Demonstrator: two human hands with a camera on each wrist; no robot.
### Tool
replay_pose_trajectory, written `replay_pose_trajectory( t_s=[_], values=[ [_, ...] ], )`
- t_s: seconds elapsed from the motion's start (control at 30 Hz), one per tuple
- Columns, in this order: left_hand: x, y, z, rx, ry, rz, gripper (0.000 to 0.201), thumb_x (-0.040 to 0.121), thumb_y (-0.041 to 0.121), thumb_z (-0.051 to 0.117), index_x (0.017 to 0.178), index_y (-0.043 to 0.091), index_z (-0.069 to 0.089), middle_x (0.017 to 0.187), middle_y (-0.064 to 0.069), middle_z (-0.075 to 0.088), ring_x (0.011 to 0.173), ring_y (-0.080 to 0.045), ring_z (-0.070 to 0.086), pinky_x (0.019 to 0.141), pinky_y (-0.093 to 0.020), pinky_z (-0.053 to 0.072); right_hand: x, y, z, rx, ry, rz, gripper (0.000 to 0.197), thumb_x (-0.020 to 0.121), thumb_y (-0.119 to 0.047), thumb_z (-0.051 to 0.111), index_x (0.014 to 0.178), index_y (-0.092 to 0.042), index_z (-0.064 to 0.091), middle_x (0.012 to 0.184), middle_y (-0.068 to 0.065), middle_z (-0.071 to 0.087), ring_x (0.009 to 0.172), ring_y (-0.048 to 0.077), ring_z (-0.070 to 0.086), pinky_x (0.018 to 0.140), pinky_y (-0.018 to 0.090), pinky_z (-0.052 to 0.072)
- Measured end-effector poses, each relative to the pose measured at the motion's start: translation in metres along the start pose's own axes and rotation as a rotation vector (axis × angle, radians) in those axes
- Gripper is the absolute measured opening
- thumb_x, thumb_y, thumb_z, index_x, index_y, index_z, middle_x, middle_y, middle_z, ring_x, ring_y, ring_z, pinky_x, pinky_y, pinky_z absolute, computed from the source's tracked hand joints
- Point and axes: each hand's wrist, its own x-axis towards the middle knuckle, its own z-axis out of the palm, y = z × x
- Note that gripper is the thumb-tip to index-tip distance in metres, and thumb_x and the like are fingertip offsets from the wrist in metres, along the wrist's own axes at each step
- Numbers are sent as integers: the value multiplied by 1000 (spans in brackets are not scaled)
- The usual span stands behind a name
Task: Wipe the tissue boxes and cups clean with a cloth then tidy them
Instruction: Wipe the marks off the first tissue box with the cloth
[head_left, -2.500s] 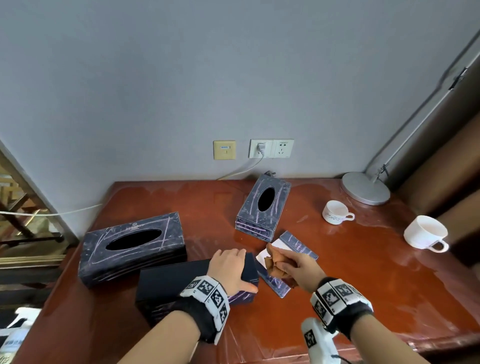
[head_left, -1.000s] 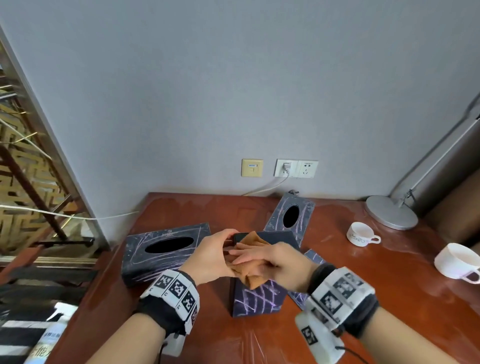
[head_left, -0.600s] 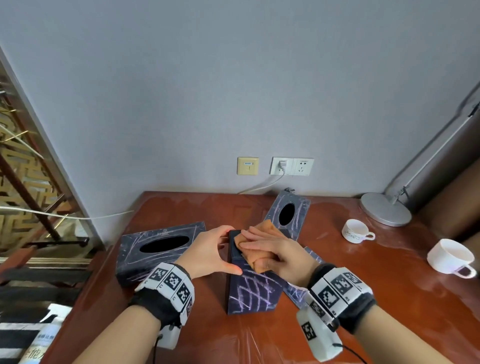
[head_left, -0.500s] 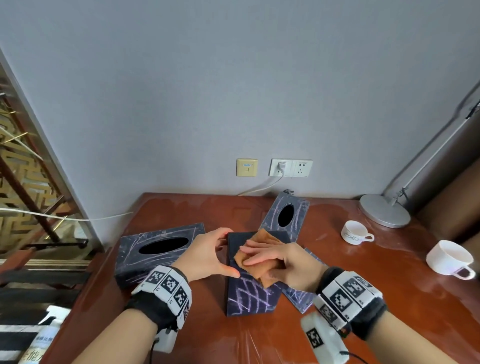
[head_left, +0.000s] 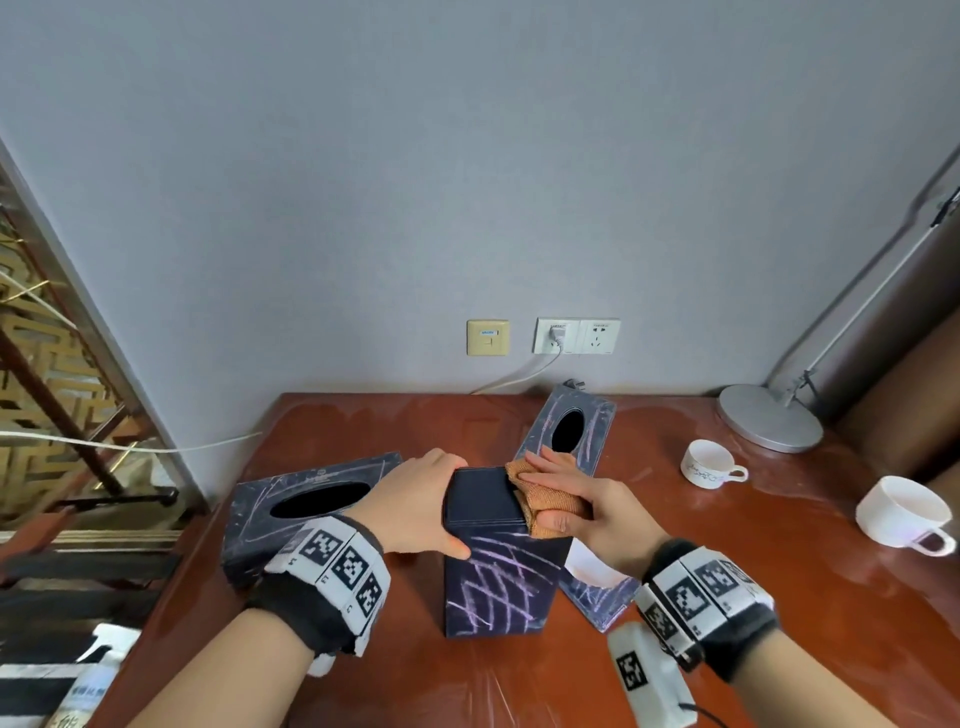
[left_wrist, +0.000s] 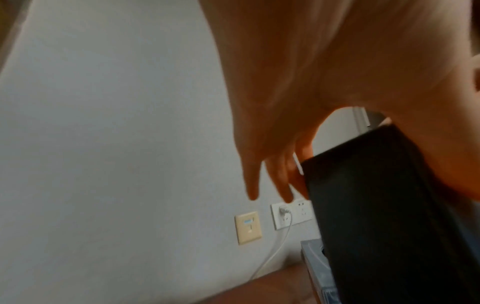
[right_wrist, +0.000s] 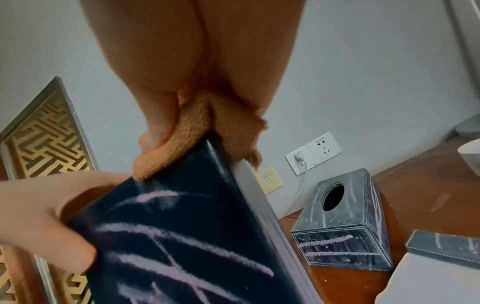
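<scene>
Wiping step in hand, first box only. Dark navy leather-look tissue box stood on end (head_left: 493, 561), mid-bench, chalky purple scribbles across its near face. Left hand (head_left: 415, 506) grips the box's upper left side, thumb on the near face, fingers wrapped behind, steadying it. Right hand (head_left: 582, 506) presses a folded orange knitted cloth (head_left: 545, 501) on the top right edge, fingers laid flat, thumb pinching the cloth beneath. Top end looks clean, though glare may hide marks. Judgement: next, drag the cloth down the scribbled face while the left hand holds firm. Reddish-brown glossy bench (head_left: 727, 597) also carries two marked boxes (head_left: 306, 499) (head_left: 571, 431) and two white ceramic cups (head_left: 706, 464) (head_left: 904, 512), unwiped.
</scene>
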Motion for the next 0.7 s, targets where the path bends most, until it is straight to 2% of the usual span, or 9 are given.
replay_pose_trajectory(
  t_s=[0.1,0.17,0.23,0.33,0.43,0.5,0.53,0.63,0.7],
  values=[
    [15,27,5,150,18,78,101,62,66,73,141,17,33,135,3,38,122,-18,40,107,-32,30,0,1,-2,63,52,36,37,82,-2,64,115,-18,63,132,-13,51,132,-5,31,112,14,23],
    [26,43,18,146,42,95,97,60,71,70,136,18,39,129,5,45,119,-16,43,106,-33,30,-3,1,1,130,95,80,34,82,5,62,110,-15,67,129,-8,56,129,-4,37,110,21,32],
    [34,50,30,115,116,75,91,56,75,68,127,23,45,119,10,53,112,-14,49,101,-33,33,-7,4,4,146,168,100,36,82,6,62,106,-19,70,128,-4,59,126,-2,44,107,26,39],
    [38,50,36,54,213,32,83,53,75,67,118,28,51,110,14,58,104,-10,53,90,-31,35,-10,3,10,106,267,90,39,81,6,64,99,-29,71,115,-7,67,115,0,56,98,22,46],
    [33,50,33,10,224,39,82,51,74,70,118,30,54,107,15,60,101,-10,55,87,-30,37,-11,-3,1,333,310,154,37,80,14,59,94,-18,70,78,-12,73,77,0,67,66,12,52],
    [25,47,27,-70,243,51,81,51,68,76,120,31,55,110,15,60,103,-10,55,91,-30,39,-11,0,-14,476,397,186,28,82,15,57,99,-5,66,57,-9,67,47,1,59,43,10,43],
    [20,42,24,-155,262,35,80,52,62,80,121,31,55,111,16,59,103,-8,54,93,-29,40,-11,4,-21,505,436,192,24,83,13,56,99,-3,65,55,-6,66,42,3,55,39,14,42],
    [5,19,23,-506,306,-57,77,54,39,89,120,33,50,110,24,52,105,-3,50,91,-24,42,-9,21,-29,465,414,238,25,85,6,56,103,-10,63,63,-3,67,47,12,56,41,22,46],
    [0,6,30,-648,290,-106,78,55,29,91,116,35,42,109,29,46,111,-1,45,94,-19,37,-8,30,-25,315,344,275,25,86,1,58,104,-15,63,78,-3,69,66,16,62,56,23,51]
  ],
)
